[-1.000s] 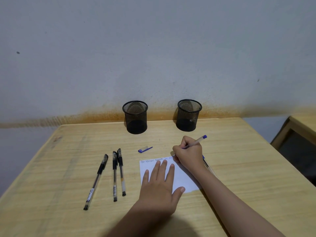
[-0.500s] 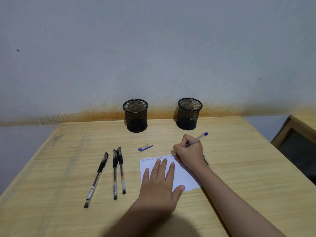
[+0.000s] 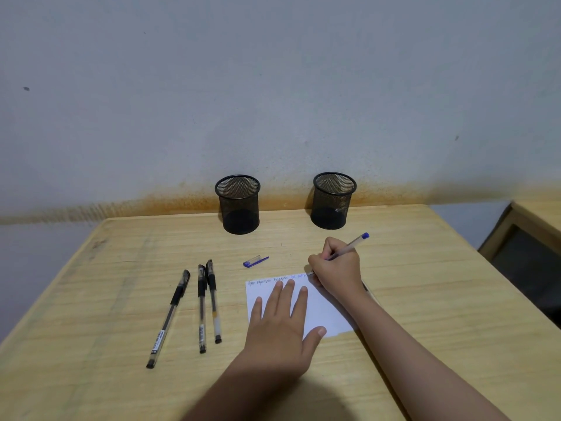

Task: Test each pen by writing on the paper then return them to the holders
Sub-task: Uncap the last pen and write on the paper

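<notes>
Blue pen (image 3: 349, 247) gripped in right hand (image 3: 335, 271), fingers curled round barrel, tip at far right end of writing line on paper (image 3: 321, 311). Left hand (image 3: 280, 323) flat on paper, fingers straight, spread. Blue cap (image 3: 255, 261) lies just beyond paper. Three black pens (image 3: 202, 305) left of paper, on wooden table (image 3: 440, 299). Two mesh holders (image 3: 238, 203) near wall, seemingly empty.

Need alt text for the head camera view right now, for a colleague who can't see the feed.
A person's right hand writes with a blue pen along the top of a white paper that the left hand presses flat on a wooden table. Three black pens and a blue cap lie left of it; two mesh holders stand behind.
</notes>
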Demonstrator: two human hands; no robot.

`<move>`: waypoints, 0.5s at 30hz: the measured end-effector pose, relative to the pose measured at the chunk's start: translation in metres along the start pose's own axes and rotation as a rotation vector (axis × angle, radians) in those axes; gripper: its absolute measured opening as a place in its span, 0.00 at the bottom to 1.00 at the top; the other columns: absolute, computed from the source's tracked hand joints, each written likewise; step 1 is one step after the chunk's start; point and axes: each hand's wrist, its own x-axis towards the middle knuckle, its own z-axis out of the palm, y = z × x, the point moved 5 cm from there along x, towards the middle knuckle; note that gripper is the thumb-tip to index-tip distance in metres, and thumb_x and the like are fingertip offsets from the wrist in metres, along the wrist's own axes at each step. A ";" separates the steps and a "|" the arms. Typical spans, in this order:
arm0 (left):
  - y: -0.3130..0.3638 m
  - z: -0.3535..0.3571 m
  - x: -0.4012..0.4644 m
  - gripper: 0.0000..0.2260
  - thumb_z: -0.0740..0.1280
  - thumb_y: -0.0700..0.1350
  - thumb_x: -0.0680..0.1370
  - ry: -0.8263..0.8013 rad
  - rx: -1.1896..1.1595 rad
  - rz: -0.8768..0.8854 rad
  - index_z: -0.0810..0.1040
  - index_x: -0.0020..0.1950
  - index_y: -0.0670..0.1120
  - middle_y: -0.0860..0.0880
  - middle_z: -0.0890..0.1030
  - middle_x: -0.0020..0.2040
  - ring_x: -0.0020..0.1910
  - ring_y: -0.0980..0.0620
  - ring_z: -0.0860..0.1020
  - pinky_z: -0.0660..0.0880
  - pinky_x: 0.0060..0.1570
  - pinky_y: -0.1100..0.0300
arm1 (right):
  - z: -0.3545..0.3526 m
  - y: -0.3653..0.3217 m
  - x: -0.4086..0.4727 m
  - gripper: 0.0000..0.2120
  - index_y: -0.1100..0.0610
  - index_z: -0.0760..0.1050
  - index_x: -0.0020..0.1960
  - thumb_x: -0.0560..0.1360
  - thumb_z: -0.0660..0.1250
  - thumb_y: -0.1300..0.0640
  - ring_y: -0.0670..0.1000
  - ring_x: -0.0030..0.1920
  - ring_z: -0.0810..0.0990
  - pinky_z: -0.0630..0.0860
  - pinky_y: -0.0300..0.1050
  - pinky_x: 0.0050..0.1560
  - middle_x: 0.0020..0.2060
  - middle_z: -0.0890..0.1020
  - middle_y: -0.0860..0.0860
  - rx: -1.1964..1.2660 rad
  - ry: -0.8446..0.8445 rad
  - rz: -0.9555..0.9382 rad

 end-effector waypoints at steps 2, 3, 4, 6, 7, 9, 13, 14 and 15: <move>0.000 0.001 0.000 0.45 0.27 0.69 0.59 -0.008 0.002 -0.006 0.36 0.75 0.54 0.51 0.35 0.77 0.66 0.56 0.27 0.31 0.67 0.53 | 0.000 -0.002 -0.001 0.15 0.58 0.63 0.29 0.67 0.66 0.69 0.60 0.28 0.73 0.71 0.45 0.29 0.24 0.69 0.56 -0.009 -0.002 -0.009; 0.000 0.001 0.000 0.45 0.27 0.68 0.60 -0.011 0.004 -0.008 0.37 0.75 0.54 0.52 0.35 0.77 0.66 0.57 0.27 0.31 0.67 0.53 | -0.001 -0.002 -0.002 0.16 0.58 0.63 0.29 0.68 0.66 0.69 0.56 0.27 0.71 0.70 0.44 0.29 0.23 0.68 0.55 -0.014 0.009 -0.013; 0.000 0.002 0.000 0.44 0.27 0.68 0.60 -0.013 0.004 -0.009 0.37 0.75 0.54 0.52 0.35 0.77 0.66 0.57 0.27 0.31 0.67 0.53 | -0.002 -0.003 -0.002 0.16 0.58 0.63 0.29 0.68 0.66 0.69 0.51 0.26 0.69 0.68 0.42 0.28 0.23 0.67 0.54 -0.018 0.022 -0.018; 0.000 0.002 0.000 0.45 0.27 0.68 0.60 -0.017 0.002 -0.008 0.37 0.75 0.54 0.52 0.35 0.77 0.67 0.56 0.27 0.31 0.67 0.53 | -0.002 -0.004 -0.004 0.16 0.58 0.62 0.29 0.68 0.66 0.70 0.47 0.25 0.66 0.66 0.39 0.27 0.23 0.66 0.53 -0.016 0.029 -0.029; 0.000 0.002 0.000 0.45 0.27 0.68 0.59 -0.017 0.001 -0.007 0.36 0.75 0.54 0.52 0.35 0.77 0.68 0.56 0.27 0.32 0.68 0.52 | -0.002 -0.005 -0.004 0.17 0.58 0.62 0.28 0.68 0.66 0.70 0.46 0.25 0.65 0.65 0.37 0.27 0.23 0.66 0.53 -0.016 0.027 -0.034; -0.001 0.002 0.000 0.46 0.26 0.69 0.58 -0.018 0.003 -0.007 0.36 0.75 0.54 0.52 0.35 0.77 0.72 0.54 0.30 0.33 0.69 0.51 | -0.002 -0.005 -0.005 0.17 0.57 0.61 0.28 0.68 0.66 0.70 0.45 0.23 0.64 0.63 0.34 0.25 0.23 0.65 0.53 -0.016 0.034 -0.040; 0.000 -0.003 -0.002 0.43 0.30 0.69 0.64 -0.028 0.006 0.005 0.41 0.76 0.53 0.50 0.40 0.78 0.76 0.50 0.37 0.37 0.72 0.48 | -0.005 -0.009 -0.008 0.18 0.57 0.60 0.28 0.68 0.65 0.71 0.46 0.23 0.64 0.62 0.33 0.24 0.23 0.64 0.53 0.007 0.061 -0.060; -0.001 -0.006 -0.001 0.38 0.35 0.69 0.70 -0.013 0.006 0.013 0.45 0.76 0.52 0.49 0.45 0.78 0.76 0.49 0.42 0.39 0.73 0.47 | -0.007 -0.010 -0.009 0.17 0.58 0.61 0.28 0.68 0.65 0.71 0.46 0.23 0.65 0.62 0.32 0.24 0.23 0.64 0.53 0.031 0.083 -0.066; -0.003 -0.012 0.001 0.33 0.43 0.66 0.75 0.029 -0.003 0.020 0.49 0.76 0.52 0.49 0.51 0.77 0.76 0.49 0.48 0.42 0.74 0.47 | -0.009 -0.010 -0.009 0.16 0.60 0.61 0.28 0.68 0.64 0.72 0.45 0.23 0.65 0.63 0.32 0.24 0.23 0.64 0.53 0.065 0.111 -0.071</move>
